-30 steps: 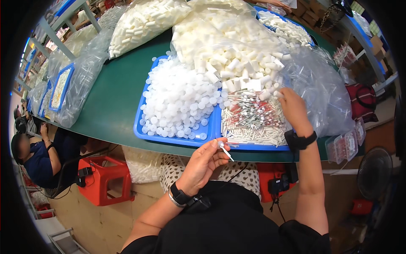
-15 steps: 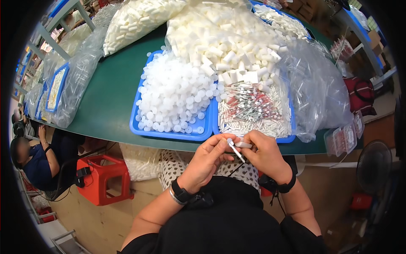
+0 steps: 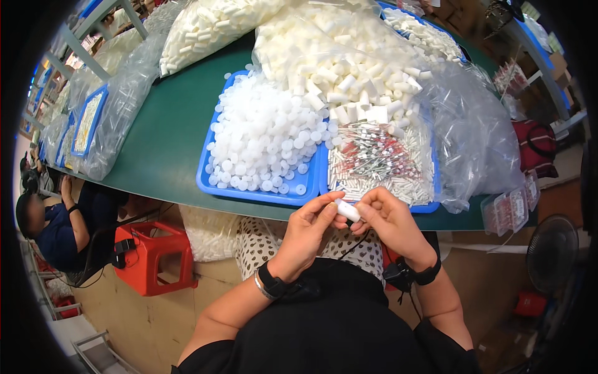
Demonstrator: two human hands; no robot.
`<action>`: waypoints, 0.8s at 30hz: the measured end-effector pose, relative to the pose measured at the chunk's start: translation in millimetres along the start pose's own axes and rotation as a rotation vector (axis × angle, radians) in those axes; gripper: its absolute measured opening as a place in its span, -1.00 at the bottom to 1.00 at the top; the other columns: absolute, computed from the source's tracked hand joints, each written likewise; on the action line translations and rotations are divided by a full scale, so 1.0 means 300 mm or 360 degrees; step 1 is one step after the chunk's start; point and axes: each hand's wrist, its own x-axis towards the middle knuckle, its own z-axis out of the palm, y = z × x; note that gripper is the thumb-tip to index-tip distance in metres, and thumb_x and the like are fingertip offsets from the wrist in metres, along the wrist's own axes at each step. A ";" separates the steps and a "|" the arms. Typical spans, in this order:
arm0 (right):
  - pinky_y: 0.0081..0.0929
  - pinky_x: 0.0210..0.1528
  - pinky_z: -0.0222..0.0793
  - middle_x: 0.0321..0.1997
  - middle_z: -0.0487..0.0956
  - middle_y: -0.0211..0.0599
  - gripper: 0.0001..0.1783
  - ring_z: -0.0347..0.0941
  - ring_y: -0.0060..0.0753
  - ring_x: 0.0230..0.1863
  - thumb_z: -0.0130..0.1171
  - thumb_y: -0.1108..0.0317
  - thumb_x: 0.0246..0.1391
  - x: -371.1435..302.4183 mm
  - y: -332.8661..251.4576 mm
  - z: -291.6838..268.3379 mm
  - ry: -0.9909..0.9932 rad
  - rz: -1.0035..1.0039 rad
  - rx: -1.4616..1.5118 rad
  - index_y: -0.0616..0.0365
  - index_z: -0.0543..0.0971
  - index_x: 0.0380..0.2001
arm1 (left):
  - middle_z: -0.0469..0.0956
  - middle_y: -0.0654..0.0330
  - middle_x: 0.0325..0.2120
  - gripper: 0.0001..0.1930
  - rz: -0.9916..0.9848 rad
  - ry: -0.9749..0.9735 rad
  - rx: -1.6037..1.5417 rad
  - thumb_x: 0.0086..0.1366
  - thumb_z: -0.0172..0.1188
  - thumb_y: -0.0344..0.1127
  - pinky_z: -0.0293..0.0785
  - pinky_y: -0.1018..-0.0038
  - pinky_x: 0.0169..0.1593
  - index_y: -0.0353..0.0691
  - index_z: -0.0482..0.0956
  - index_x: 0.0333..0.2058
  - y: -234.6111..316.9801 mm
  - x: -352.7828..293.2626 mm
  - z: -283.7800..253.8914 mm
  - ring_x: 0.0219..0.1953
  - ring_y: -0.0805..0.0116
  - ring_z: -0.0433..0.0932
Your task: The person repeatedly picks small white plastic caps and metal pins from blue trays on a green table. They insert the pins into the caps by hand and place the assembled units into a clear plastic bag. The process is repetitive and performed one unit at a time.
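My left hand [image 3: 308, 234] and my right hand [image 3: 389, 218] meet just below the table edge, both pinching one small white plastic tube [image 3: 347, 210] between the fingertips. Right above them a blue tray [image 3: 249, 190] holds a heap of round white caps [image 3: 265, 140]. Beside it a second blue tray [image 3: 430, 202] carries thin red-and-silver pins [image 3: 374, 156] and small white tubes. A big clear bag of white tubes [image 3: 349, 56] lies behind the trays.
The green table [image 3: 168, 124] curves away to the left, lined with more clear bags [image 3: 118, 93] and blue trays. A seated person [image 3: 56, 227] works at the far left beside a red stool [image 3: 156, 252]. A fan [image 3: 551, 252] stands at the right.
My right hand left the pin tray and came down to my left hand. Both now grip a white tube where the left hand earlier held a thin pin.
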 end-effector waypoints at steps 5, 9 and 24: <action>-0.62 -0.29 0.53 -0.33 0.57 -0.29 -0.84 0.57 -0.58 -0.34 0.08 0.40 0.30 0.025 -0.029 -0.031 -0.0234 0.0209 0.0079 0.27 0.39 -0.19 | 0.57 0.19 -0.23 -0.59 -0.0003 -0.0089 0.0055 0.41 0.11 -0.39 0.51 0.61 -0.11 -0.38 0.35 0.19 0.021 -0.003 0.030 -0.26 0.55 0.55; -0.53 -0.31 0.49 -0.43 0.57 -0.42 -0.83 0.52 -0.62 -0.37 0.14 0.30 0.26 0.098 -0.095 -0.144 -0.0086 -0.0027 -0.0513 0.18 0.53 -0.23 | 0.57 0.12 -0.13 -0.55 0.0008 -0.0070 0.0105 0.36 0.17 -0.44 0.54 0.59 -0.13 -0.38 0.34 0.19 0.026 0.003 0.027 -0.28 0.53 0.54; -0.22 -0.25 0.47 -0.24 0.60 -0.04 -0.68 0.58 -0.05 -0.29 0.20 0.36 0.05 0.228 -0.100 -0.405 0.1089 -0.0389 -0.1992 0.27 0.51 -0.13 | 0.56 0.18 -0.22 -0.79 -0.0116 -0.0273 0.0060 0.50 -0.05 -0.30 0.52 0.61 -0.24 -0.26 0.39 -0.01 0.009 -0.018 0.001 -0.37 0.60 0.51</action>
